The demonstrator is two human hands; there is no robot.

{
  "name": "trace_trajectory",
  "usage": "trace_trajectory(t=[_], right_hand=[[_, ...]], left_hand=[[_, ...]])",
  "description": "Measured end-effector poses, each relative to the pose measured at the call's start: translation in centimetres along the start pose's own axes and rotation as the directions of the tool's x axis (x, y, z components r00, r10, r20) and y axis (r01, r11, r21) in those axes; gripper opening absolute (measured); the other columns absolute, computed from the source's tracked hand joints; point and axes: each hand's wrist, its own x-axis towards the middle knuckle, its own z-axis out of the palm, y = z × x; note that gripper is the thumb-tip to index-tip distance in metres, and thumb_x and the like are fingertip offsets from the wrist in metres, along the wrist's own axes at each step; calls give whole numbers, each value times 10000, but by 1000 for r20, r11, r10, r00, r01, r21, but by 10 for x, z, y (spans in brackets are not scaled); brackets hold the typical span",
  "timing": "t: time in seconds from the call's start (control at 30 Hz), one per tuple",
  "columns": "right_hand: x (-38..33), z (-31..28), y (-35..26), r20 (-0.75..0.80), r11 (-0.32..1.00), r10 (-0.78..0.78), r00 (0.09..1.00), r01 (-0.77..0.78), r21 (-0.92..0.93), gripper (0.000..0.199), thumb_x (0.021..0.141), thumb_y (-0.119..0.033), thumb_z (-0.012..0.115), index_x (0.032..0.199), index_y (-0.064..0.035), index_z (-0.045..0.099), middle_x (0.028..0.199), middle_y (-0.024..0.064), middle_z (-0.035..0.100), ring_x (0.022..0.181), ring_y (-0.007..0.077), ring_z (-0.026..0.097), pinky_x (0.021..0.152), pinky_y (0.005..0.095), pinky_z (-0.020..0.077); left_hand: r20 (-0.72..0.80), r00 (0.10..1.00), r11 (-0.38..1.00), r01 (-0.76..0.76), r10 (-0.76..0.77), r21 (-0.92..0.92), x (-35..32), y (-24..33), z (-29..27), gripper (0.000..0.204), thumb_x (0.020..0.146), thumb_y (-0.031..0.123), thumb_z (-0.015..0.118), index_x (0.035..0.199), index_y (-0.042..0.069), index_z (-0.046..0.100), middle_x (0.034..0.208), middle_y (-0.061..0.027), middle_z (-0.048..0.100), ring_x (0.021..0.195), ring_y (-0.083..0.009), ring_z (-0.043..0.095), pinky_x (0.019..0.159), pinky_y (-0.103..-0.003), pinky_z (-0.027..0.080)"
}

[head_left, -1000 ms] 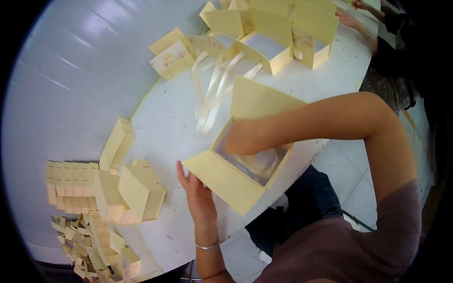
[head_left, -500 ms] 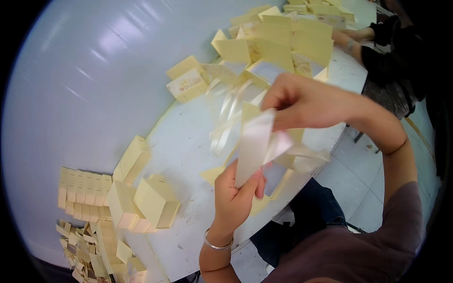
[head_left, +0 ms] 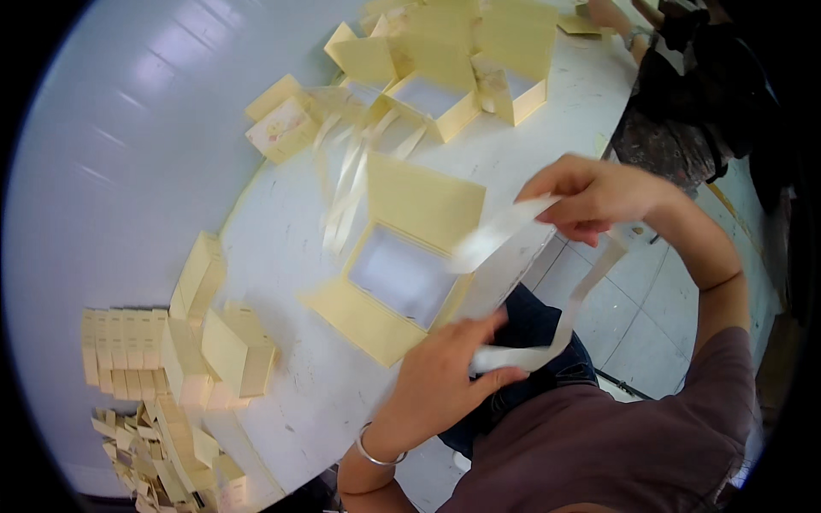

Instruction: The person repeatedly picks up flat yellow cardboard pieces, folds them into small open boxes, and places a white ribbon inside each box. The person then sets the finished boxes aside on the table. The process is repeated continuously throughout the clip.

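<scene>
My right hand (head_left: 592, 198) is closed on a white ribbon (head_left: 571, 318), its fingers curled round it. From there one blurred length slants down over the edge of an open box, and another loops round toward my left hand (head_left: 443, 376). That loop runs into the crook between my left thumb and fingers, which hold it loosely. Beside my left hand lies the pale yellow box (head_left: 426, 203), its two flaps folded out flat and its white-lined inside facing up. A silver bangle (head_left: 379, 446) circles my left wrist.
Several open yellow boxes (head_left: 436, 64) crowd the far side, with loose white ribbons (head_left: 346, 192) hanging from them. Closed boxes (head_left: 244, 346) and a row of small cartons (head_left: 124, 338) stand at left. Another person's arm (head_left: 629, 30) reaches in at far right.
My hands have drawn apart, the right one moving to the right and the left one lower. The ribbon, bunched between them before, now spreads in a loop. The open box is uncovered.
</scene>
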Motion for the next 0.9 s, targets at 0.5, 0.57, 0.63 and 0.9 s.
trace_trajectory(t=[0.5,0.57,0.63,0.9], right_hand=[[74,63,-10,382,982,-156,911,185,-38,224,881,-225,481,971,-30,546,549,9,491,477,76,450,444,207,351],[81,67,-23,338,983,-173,925,185,-4,242,855,-244,511,888,-7,544,550,30,500,498,95,473,465,240,377],[94,62,-28,194,952,-291,937,303,-34,202,827,-179,507,852,18,542,571,60,526,511,120,503,471,256,393],[176,80,-6,136,660,-335,933,335,-672,212,734,-2,455,896,45,585,754,190,595,697,297,599,599,378,460]], left_hand=[[-527,842,991,59,-114,-120,-8,-25,-18,89,717,17,636,796,-16,610,693,-61,587,671,-130,542,602,-228,418],[-680,733,999,9,-33,-38,-11,-33,-22,174,702,42,653,857,-7,590,779,-73,589,701,-150,527,632,-244,406],[-777,628,999,-40,51,33,-15,-39,-33,413,704,136,661,1060,11,493,1014,-103,538,846,-186,498,713,-290,391],[-671,623,779,-154,-401,-609,-36,-116,-11,751,804,370,544,1343,27,149,1299,-141,315,1103,-238,406,898,-346,349]])
